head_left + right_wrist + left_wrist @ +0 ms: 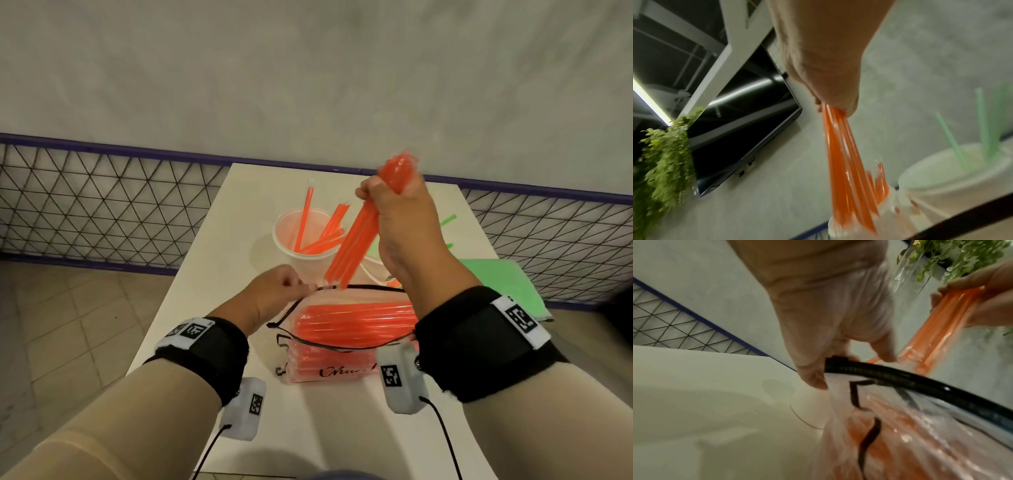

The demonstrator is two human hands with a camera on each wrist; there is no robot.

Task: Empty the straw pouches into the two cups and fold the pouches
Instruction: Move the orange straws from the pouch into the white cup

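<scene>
A clear pouch [346, 342] with a black zipper rim lies on the white table [212, 308], still packed with orange straws. My left hand [274, 291] pinches the zipper edge [869, 369] at the pouch's far left corner. My right hand [397, 219] is raised above the pouch and grips a bundle of orange straws [352, 246], whose lower ends hang just over the pouch mouth. A white cup [305, 246] behind the pouch holds several orange straws. A second cup [953, 175] with green straws stands to the right, mostly hidden by my right hand in the head view.
A flat green pouch [507, 287] lies at the table's right edge. A mesh fence [102, 205] with a purple rail runs behind the table, below a pale wall. Tiled floor shows on the left.
</scene>
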